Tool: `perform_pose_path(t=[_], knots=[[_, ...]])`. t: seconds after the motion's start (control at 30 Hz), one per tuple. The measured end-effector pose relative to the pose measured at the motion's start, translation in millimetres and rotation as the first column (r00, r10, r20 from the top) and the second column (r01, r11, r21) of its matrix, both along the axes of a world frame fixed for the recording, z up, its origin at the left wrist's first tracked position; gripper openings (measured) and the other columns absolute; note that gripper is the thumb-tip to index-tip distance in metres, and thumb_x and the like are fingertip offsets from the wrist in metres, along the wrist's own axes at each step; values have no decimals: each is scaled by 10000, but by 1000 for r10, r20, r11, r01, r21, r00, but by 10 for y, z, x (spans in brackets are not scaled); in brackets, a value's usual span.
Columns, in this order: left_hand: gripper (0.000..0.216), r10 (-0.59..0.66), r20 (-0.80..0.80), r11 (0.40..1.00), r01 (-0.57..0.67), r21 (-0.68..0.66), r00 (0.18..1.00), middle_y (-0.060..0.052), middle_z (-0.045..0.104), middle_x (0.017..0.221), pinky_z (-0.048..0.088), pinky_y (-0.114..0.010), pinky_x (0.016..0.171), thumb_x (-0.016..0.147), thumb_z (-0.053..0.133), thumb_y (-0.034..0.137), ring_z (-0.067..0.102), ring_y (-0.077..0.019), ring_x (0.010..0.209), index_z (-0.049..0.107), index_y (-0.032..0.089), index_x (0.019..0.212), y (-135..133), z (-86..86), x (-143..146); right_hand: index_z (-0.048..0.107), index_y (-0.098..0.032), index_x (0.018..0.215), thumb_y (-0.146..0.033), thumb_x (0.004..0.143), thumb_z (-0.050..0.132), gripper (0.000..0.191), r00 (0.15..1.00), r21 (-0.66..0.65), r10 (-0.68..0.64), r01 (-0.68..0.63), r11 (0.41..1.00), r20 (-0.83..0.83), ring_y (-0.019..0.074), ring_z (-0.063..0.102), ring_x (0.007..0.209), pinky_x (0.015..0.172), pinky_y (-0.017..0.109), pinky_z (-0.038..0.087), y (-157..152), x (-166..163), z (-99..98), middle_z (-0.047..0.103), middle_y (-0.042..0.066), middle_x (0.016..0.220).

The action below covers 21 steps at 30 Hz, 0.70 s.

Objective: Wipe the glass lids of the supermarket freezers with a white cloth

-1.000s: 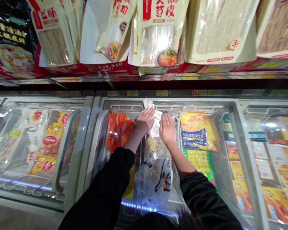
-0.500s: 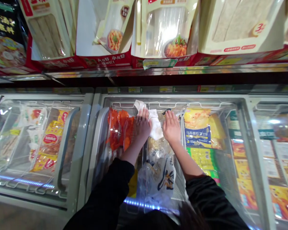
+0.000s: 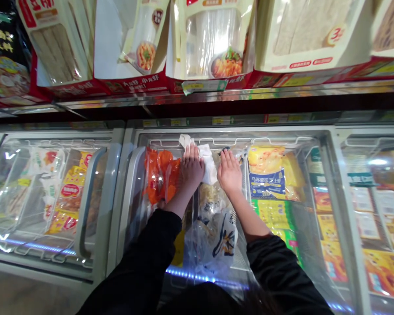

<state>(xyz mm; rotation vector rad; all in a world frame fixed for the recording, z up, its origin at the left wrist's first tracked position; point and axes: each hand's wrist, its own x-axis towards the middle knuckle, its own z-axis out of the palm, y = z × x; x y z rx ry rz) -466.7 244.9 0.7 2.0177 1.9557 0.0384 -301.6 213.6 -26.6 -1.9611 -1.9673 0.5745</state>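
The left hand (image 3: 192,165) lay flat and fully extended over part of the white cloth (image 3: 209,165) on the glass lid (image 3: 297,229), the cloth's remainder lying toward the right hand (image 3: 230,171), likewise flat, neither gripping anything.

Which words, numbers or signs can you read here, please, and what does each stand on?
"马苏里拉芝士", ending unclear: blue band of yellow bag.
"大龙虾", "小龙虾": red box front.
"龙虾": next red front rightward.
"底料": black bag.
"3": cream pack.
Price tags and other print: too small, blurred or cut off.
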Motion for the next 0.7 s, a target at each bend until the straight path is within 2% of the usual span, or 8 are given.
perform_pose_path(t=[0.1, 0.17, 0.23, 0.33, 0.4, 0.5, 0.6, 0.7], knots=[[689, -103, 17, 993, 104, -50, 995, -20, 258, 1836, 198, -431, 1427, 1125, 331, 394, 183, -237, 1721, 250, 215, 1786, -370, 76, 127, 467, -93, 1680, -191, 1067, 387, 626, 1000, -8, 18, -18, 1000, -11, 290, 325, 1677, 1383, 551, 276, 8, 14, 20, 433, 153, 1761], [693, -195, 36, 977, 197, -78, 980, -10, 267, 1832, 183, -427, 1431, 1122, 322, 389, 153, -227, 1726, 241, 218, 1789, -510, 114, 171, 460, -103, 1684, -192, 1064, 388, 630, 999, -16, 30, -31, 999, -26, 272, 311, 1683, 1385, 541, 275, 9, 32, 34, 433, 146, 1764], [684, -281, 64, 954, 286, -88, 958, -20, 270, 1832, 154, -417, 1433, 1122, 314, 360, 123, -211, 1729, 261, 187, 1781, -522, 132, 146, 473, -90, 1673, -181, 1057, 375, 630, 999, -24, 29, -29, 999, -30, 256, 320, 1679, 1389, 509, 276, -9, 54, 43, 445, 140, 1758], [661, -363, 97, 925, 371, -86, 927, -27, 272, 1833, 128, -358, 1424, 1122, 346, 354, 132, -173, 1726, 333, 162, 1754, -394, 140, -8, 476, -59, 1665, -166, 1047, 372, 636, 1000, -32, 26, -26, 999, 0, 259, 348, 1668, 1390, 487, 275, -113, 84, 44, 453, 146, 1751], [665, -329, 76, 939, 335, -78, 941, -55, 274, 1832, 129, -378, 1425, 1127, 344, 347, 142, -185, 1726, 308, 141, 1758, -339, 151, -130, 450, -59, 1682, -185, 1063, 377, 635, 999, -28, 24, -23, 999, 33, 276, 348, 1668, 1387, 519, 275, -240, 91, 40, 437, 154, 1758], [703, -158, 8, 986, 159, -54, 987, -99, 301, 1819, 171, -482, 1428, 1127, 362, 329, 143, -253, 1728, 208, 140, 1786, -482, 167, -219, 413, -74, 1706, -247, 1105, 363, 627, 998, -34, 9, -7, 999, 65, 287, 332, 1675, 1384, 542, 272, -469, 70, 30, 400, 154, 1776], [726, -64, -17, 995, 62, -73, 998, -102, 326, 1803, 230, -539, 1418, 1118, 412, 354, 187, -296, 1718, 201, 207, 1796, -905, 162, -158, 391, -54, 1713, -286, 1123, 341, 635, 996, -67, -23, 29, 997, 85, 297, 299, 1687, 1394, 530, 238, -658, 9, 43, 347, 158, 1798], [706, -140, 25, 984, 142, -107, 990, -112, 249, 1822, 274, -481, 1411, 1128, 379, 391, 168, -267, 1716, 243, 180, 1787, -1393, 180, -61, 368, -40, 1719, -301, 1119, 353, 654, 994, -108, -60, 70, 992, 92, 316, 244, 1704, 1397, 556, 205, -781, -65, 85, 301, 167, 1815]])
